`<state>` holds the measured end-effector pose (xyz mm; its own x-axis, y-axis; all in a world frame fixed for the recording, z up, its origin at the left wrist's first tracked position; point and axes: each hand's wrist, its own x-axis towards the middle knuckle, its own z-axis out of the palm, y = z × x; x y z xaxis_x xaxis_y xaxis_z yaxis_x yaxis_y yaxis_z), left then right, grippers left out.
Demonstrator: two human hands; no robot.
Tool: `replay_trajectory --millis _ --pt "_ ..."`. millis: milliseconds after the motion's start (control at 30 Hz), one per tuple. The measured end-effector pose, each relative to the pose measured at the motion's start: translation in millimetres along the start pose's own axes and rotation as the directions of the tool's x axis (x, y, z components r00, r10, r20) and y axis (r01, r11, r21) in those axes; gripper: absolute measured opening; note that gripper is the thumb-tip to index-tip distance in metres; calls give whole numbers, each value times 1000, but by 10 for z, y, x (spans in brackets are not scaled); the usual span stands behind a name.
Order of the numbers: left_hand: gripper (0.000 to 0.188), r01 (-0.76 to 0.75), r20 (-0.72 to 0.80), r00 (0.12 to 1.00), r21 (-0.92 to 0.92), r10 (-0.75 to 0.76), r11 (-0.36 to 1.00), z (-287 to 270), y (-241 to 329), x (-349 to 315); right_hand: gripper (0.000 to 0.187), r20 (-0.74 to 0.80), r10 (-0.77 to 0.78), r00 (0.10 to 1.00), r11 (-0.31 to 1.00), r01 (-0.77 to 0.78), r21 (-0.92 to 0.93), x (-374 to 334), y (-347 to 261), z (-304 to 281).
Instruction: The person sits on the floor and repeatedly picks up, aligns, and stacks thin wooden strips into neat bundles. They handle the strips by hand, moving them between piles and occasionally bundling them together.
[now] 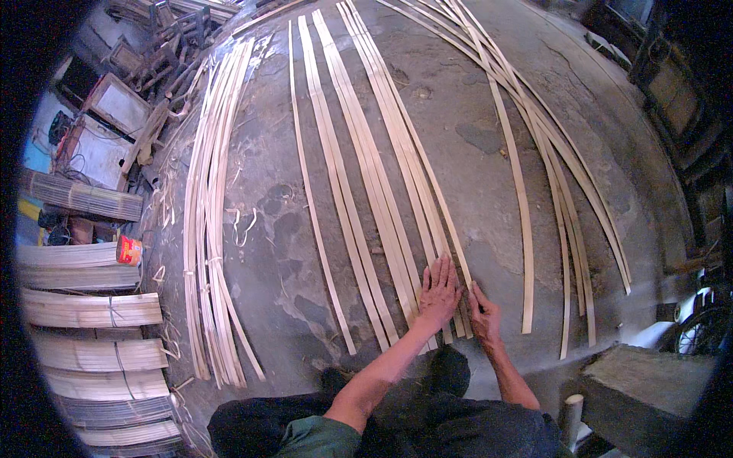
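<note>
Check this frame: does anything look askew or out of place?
Yes, mildly: the strips at right cross in a loose fan, unlike the near-parallel middle strips. A splayed strip also veers from the left bundle at its near end.

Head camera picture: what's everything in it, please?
Laid-out strips: several, pale, mid-floor
Bound strips: many, pale, left
Crossing strips: several, pale, right
Stacked bundles: several, pale, left edge
Container: one, red, by bundles
Panels: at least two, whitish, upper left
Wood pieces: several, brown, upper left
Floor: one, grey, beneath strips
Block: one, grey, lower right
Post: one, pale, beside block
Sleeve: one, green, bottom
Left hand: one, bare, on strips
Right hand: one, bare, beside strips
</note>
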<state>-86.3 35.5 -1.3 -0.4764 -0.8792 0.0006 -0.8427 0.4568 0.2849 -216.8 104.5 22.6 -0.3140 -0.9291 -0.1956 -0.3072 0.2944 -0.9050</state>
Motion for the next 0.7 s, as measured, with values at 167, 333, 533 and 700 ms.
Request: replay_trajectory --millis 167,333,533,700 --pt "67 4 27 1000 -3 -4 1000 -100 -30 -25 38 35 33 999 999 -33 -19 -7 -161 -1" --pt "65 20 -33 999 -61 -22 998 0 -16 -3 37 24 -43 999 952 48 -301 -6 -23 -55" --pt "60 15 -31 999 -66 -17 998 34 -39 10 41 21 -175 984 811 157 -564 -109 -16 3" --pt "62 -25 -120 993 -123 10 992 33 -82 -1 44 88 -110 990 688 140 -713 -101 6 12"
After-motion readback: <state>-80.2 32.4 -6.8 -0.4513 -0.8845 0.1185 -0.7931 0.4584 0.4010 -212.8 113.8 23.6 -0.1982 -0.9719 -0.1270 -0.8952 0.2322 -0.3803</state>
